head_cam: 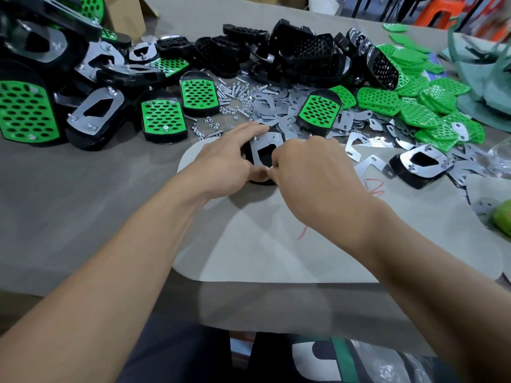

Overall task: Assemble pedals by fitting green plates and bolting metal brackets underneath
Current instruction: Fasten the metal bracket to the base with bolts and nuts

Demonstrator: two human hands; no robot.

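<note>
A black pedal lies upside down at the table's middle, with a shiny metal bracket on its underside and bolt ends poking up through the bracket. My left hand grips the pedal's left side, its index finger stretched along the far edge and its thumb at the near end. My right hand has its fingers curled at the bracket's near right corner, pinching something small that the fingers hide.
Finished green-plated pedals pile up at the left. Loose bolts and nuts and spare brackets lie just beyond the hands. Empty black pedals are stacked at the back, green plates at the right. A bracketed pedal lies to the right.
</note>
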